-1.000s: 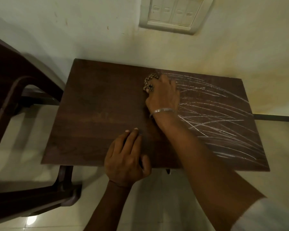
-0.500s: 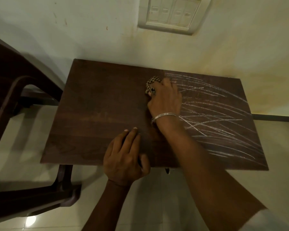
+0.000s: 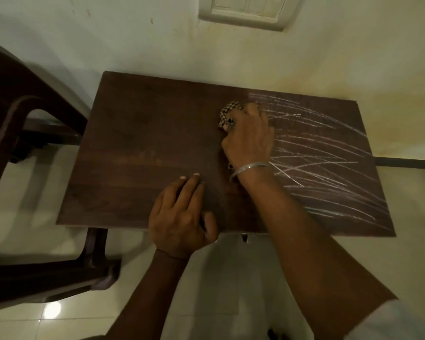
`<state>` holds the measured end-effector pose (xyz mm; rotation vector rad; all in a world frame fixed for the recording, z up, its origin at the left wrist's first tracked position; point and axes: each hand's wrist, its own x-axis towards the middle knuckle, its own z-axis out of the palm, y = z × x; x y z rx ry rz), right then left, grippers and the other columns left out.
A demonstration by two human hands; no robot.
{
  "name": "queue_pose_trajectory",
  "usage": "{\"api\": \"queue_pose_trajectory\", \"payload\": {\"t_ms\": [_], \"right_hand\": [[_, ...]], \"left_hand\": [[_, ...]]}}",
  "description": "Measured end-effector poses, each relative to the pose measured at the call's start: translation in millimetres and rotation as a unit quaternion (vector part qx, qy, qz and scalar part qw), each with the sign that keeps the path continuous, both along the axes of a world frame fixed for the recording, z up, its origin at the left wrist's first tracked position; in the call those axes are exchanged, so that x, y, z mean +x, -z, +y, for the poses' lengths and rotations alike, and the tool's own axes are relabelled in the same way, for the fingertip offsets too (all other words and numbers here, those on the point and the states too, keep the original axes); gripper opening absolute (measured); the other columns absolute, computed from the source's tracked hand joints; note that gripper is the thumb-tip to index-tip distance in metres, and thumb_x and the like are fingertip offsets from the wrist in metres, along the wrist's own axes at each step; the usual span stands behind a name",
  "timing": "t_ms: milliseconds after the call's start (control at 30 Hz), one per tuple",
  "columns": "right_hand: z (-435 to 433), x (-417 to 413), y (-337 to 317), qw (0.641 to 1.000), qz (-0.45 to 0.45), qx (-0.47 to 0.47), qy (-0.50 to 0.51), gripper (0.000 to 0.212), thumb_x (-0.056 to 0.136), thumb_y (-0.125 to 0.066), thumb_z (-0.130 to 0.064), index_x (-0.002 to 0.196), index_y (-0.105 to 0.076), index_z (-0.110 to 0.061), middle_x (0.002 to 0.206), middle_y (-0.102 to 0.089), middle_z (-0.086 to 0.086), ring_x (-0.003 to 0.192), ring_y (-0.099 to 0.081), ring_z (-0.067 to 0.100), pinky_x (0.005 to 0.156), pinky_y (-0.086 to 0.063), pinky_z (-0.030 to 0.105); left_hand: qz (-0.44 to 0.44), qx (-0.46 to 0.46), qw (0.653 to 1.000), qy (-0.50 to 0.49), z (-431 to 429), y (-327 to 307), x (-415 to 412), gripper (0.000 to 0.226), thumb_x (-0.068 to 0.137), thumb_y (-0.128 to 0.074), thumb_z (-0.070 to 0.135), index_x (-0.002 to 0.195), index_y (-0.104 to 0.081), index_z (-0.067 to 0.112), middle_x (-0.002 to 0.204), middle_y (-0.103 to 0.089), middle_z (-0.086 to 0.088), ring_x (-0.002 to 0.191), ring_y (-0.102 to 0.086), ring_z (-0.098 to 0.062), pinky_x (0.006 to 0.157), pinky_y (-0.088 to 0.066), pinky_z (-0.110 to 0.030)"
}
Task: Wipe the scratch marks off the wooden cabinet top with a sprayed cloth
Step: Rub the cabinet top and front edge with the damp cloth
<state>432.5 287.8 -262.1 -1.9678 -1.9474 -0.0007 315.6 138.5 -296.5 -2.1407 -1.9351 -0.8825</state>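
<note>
The dark wooden cabinet top (image 3: 142,153) lies below me against the wall. White scratch marks (image 3: 329,168) cover its right half; the left half is bare wood. My right hand (image 3: 249,138), with a silver bangle on the wrist, presses a checked cloth (image 3: 227,112) onto the wood at the left edge of the marks. Only a bunched corner of the cloth shows beyond my fingers. My left hand (image 3: 182,217) lies flat on the front edge of the top, fingers spread, holding nothing.
A dark plastic chair (image 3: 22,133) stands close on the left, its leg near the cabinet's front left corner. A white switch plate (image 3: 248,11) is on the wall behind. Pale glossy floor tiles (image 3: 231,278) lie below.
My right hand with the cloth has slid a little toward me and to the right along the edge of the marks. My left hand has stayed put.
</note>
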Motion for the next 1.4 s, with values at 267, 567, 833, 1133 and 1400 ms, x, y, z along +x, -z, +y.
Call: {"api": "queue_pose_trajectory", "payload": {"t_ms": [267,567,833,1133,1400], "right_hand": [[63,5,-18,0.995,-0.009,-0.101,-0.018,0.043,0.084,-0.059,-0.013,0.126,-0.056,-0.02,0.131,-0.047,0.008,0.12,-0.044,0.032,0.093,-0.044,0.044],[19,17,-4,1.0,0.003,-0.021,-0.022,0.029,0.083,-0.062,-0.018,0.112,-0.063,-0.021,0.122,-0.052,0.005,0.113,-0.048,0.031,0.087,-0.045,0.044],[20,17,-9,0.998,0.016,-0.053,0.012,0.03,0.086,-0.061,-0.021,0.116,-0.063,-0.022,0.127,-0.05,0.006,0.116,-0.046,0.031,0.089,-0.046,0.044],[43,23,-15,0.998,-0.004,-0.067,0.002,0.039,0.083,-0.062,-0.02,0.123,-0.059,-0.021,0.127,-0.049,0.007,0.117,-0.047,0.033,0.09,-0.047,0.045],[2,31,-9,0.999,-0.004,-0.048,-0.024,0.031,0.085,-0.06,-0.019,0.116,-0.063,-0.022,0.12,-0.051,0.006,0.108,-0.048,0.031,0.084,-0.048,0.043]], "left_hand": [[0.006,0.0,1.0,0.004,0,4,-1,0.041,0.073,-0.05,0.027,0.1,-0.075,0.009,0.115,-0.073,-0.008,0.102,-0.067,-0.031,0.083,-0.049,-0.037],[0.009,0.02,1.0,-0.004,0,4,-1,0.036,0.075,-0.05,0.026,0.097,-0.074,0.01,0.112,-0.073,-0.007,0.097,-0.063,-0.03,0.079,-0.047,-0.036],[0.018,0.017,1.0,-0.003,1,5,-2,0.039,0.076,-0.049,0.027,0.098,-0.075,0.009,0.113,-0.073,-0.008,0.096,-0.066,-0.031,0.079,-0.046,-0.036],[0.002,0.0,1.0,-0.001,0,5,-1,0.045,0.084,-0.038,0.031,0.099,-0.074,0.009,0.114,-0.073,-0.007,0.098,-0.065,-0.031,0.078,-0.048,-0.037],[0.002,0.025,1.0,0.0,1,12,-1,0.048,0.087,-0.035,0.033,0.101,-0.074,0.009,0.115,-0.072,-0.008,0.099,-0.064,-0.03,0.078,-0.047,-0.037]]}}
